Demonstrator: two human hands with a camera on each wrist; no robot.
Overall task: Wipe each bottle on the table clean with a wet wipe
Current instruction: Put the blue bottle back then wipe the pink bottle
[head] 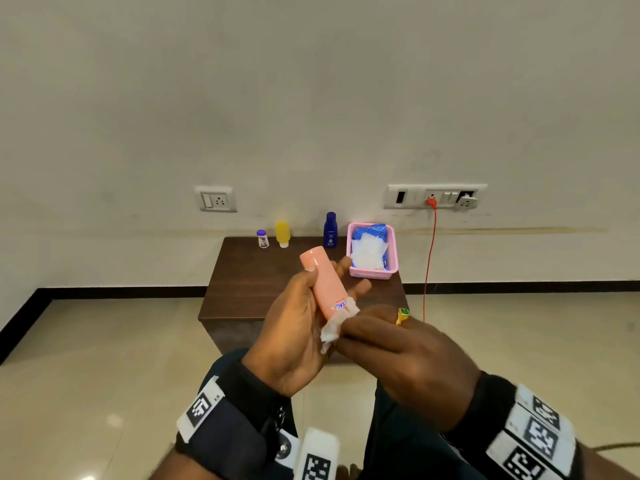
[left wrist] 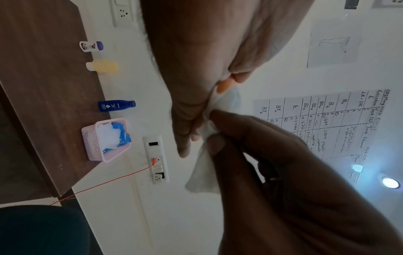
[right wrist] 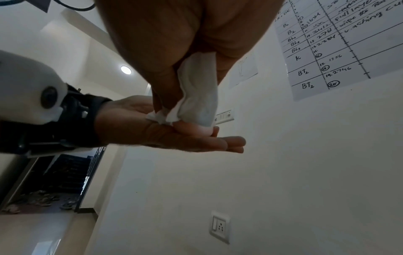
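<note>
The main risk is a slip. The pink bottle [head: 323,280] is held in mid-air at the centre of the head view, above the near edge of the dark wooden surface [head: 242,271], and the left hand [head: 294,327] holds it loosely — thumb on the upper body near the cap, the fingers [head: 356,287] reaching out almost straight behind it, more a cradle than a clamp. A wet film from the wipe would make the smooth plastic slick, so a firm downward rub could push the bottle out through the palm and drop it to the floor. A second risk is an incomplete clean: the wet wipe [head: 337,323] is bunched at the bottle's lower end only, so the cap end may be missed unless the bottle is turned or re-gripped.

To the right, the right hand [head: 408,355] has its fingers curled tight, pinching the wipe against the bottle's base; the right wrist view shows the wipe [right wrist: 198,96] wrapped over that end and touching the left palm.

At the back of the surface stand 3 more bottles, left to right — a small white bottle [head: 262,238], a yellow bottle [head: 283,233] and a blue lotion bottle [head: 330,230] — then a pink basket [head: 393,251] holding the wipes pack [head: 369,247].
</note>
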